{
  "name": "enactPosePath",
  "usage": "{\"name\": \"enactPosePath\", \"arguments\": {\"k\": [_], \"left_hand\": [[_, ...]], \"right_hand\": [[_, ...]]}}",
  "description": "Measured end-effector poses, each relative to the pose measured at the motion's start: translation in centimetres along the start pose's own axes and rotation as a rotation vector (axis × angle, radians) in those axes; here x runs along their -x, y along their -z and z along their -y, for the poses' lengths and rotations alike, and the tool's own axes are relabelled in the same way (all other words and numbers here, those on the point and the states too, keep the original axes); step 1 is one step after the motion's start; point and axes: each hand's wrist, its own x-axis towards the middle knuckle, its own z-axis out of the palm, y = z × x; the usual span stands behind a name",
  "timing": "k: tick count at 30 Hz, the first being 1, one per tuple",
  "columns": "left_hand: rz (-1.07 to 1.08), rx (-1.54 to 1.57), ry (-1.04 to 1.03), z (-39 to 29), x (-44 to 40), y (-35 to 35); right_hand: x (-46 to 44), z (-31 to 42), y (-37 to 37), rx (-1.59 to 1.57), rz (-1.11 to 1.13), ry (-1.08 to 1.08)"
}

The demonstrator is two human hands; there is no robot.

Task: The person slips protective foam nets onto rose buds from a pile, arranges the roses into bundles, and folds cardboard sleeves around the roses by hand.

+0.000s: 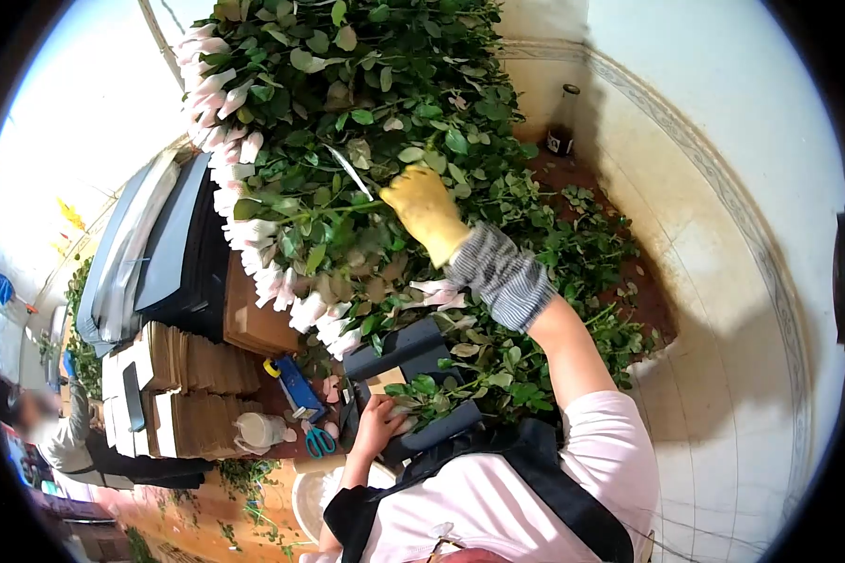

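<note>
Right hand point(422, 208) in a yellow rubber glove with a grey striped knit cuff point(502, 277); fingers curled tight round a green leafy rose stem point(333, 212), which runs left across the pile; a thin whitish strip point(349, 174) lies at the knuckles, whether gripped or only behind cannot be told.

Left hand point(376, 427), bare, nearer the body; fingers bent at the near left edge of a dark grey angled holder point(408, 345); fingertips partly hidden among leaves, grip cannot be told; a tan card point(385, 380) lies just beyond.

Around and beyond: large heap of leafy roses point(394, 84), pale pink wrapped heads point(230, 192) facing left; left of the holder, teal-handled scissors point(319, 441), a blue tape dispenser point(297, 387), a translucent white container point(256, 432), stacked tan cardboard sheets point(192, 427); far right, a dark glass bottle point(561, 127); far left, another person point(70, 439).
</note>
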Motion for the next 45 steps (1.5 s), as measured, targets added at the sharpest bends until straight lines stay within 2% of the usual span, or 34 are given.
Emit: {"name": "enactPosePath", "arguments": {"k": [1,2,4,5,6,8,10,13,14,16,17,18,20,21,22,23,24,26,27,28,30,31,32,34,35,36,38,39,42,43,45], "left_hand": [[-0.003,0.024,0.028,-0.2,-0.1,0.0],[0.004,0.049,0.053,-0.4,-0.3,0.1],[0.003,0.024,0.045,-0.6,-0.5,-0.2],[0.002,0.055,0.062,-0.4,-0.5,-0.2],[-0.002,0.086,0.084,-0.2,-0.4,-0.2],[0.006,0.091,0.078,-0.1,-0.5,-0.2],[0.029,0.137,0.138,0.7,-0.5,-0.6],[0.010,0.065,0.065,0.8,-0.3,-0.5],[0.014,0.066,0.053,0.7,-0.4,-0.4],[0.031,0.075,0.086,0.0,-0.5,-0.1],[0.015,0.033,0.039,0.1,-0.6,-0.1],[0.003,-0.010,0.001,0.1,-0.4,0.0],[-0.013,0.028,0.032,-0.4,-0.3,0.2],[-0.010,0.069,0.045,-0.5,-0.4,0.2],[-0.012,0.075,0.042,-0.5,-0.3,0.1],[-0.005,0.075,0.057,-0.4,-0.2,0.0],[-0.002,0.073,0.068,-0.3,-0.3,0.1],[-0.010,0.045,0.031,0.3,-0.3,-0.3],[0.037,-0.035,0.130,0.0,-0.1,-0.1],[0.081,0.034,0.088,-0.1,-0.4,0.2],[0.017,0.160,0.121,0.8,0.0,-0.6],[0.034,0.136,0.102,0.6,-0.2,-0.4],[0.035,0.136,0.102,0.4,-0.3,-0.3],[0.016,0.119,0.112,0.2,-0.2,-0.3],[0.014,0.070,0.067,0.3,-0.2,-0.3],[0.018,0.069,0.072,0.6,0.0,-0.5],[-0.004,0.110,0.036,1.1,-0.1,-0.7],[0.003,0.091,0.059,0.7,-0.2,-0.5],[0.006,0.048,0.081,0.1,-0.3,-0.4],[0.003,0.031,0.057,0.3,-0.2,-0.3],[0.003,0.032,0.048,0.2,-0.2,-0.3]], "right_hand": [[0.7,-0.2,1.0,0.035,0.142,0.013],[2.0,-0.4,2.0,0.061,0.032,0.038],[3.6,-0.6,4.0,-0.103,-0.274,0.096],[4.4,-0.3,4.8,-0.119,-0.220,0.109],[5.0,0.1,5.7,-0.007,0.104,0.149],[7.0,1.9,6.4,-0.124,-0.087,0.304],[8.3,3.2,7.1,-0.109,-0.041,0.315],[8.0,2.0,4.3,-0.002,0.005,0.305],[7.8,1.4,3.9,-0.057,0.158,0.303],[7.9,0.8,2.0,0.082,0.195,0.342],[8.0,0.0,-1.6,0.567,0.354,0.462],[8.1,-0.7,-5.2,0.998,0.482,0.672],[9.7,-3.1,-10.6,0.817,0.450,0.598],[9.3,-3.4,-9.1,0.732,0.442,0.554],[9.0,-3.4,-7.5,0.473,0.540,0.470],[7.3,-2.4,-2.4,0.214,0.626,0.371],[8.0,-3.3,-6.4,-0.029,0.551,0.316],[6.8,-1.0,-3.2,0.012,0.503,0.333],[5.8,1.2,0.3,0.060,0.400,0.396],[4.9,3.2,4.0,0.106,0.293,0.457],[4.8,5.9,8.0,0.018,0.313,0.442],[5.0,7.0,9.4,0.025,0.338,0.493],[5.8,7.9,10.3,-0.123,0.251,0.481],[6.2,8.6,10.7,-0.085,0.214,0.437],[5.0,8.5,10.9,0.045,0.425,0.352],[4.4,7.6,8.9,0.096,0.548,0.283],[5.4,3.8,0.5,0.108,0.354,0.293],[7.3,2.1,-6.0,0.558,0.278,0.332],[11.2,-1.0,-15.1,1.136,0.348,0.416],[12.4,-1.6,-19.4,1.122,0.476,0.357],[9.7,-0.6,-11.4,0.573,0.652,0.223]]}}
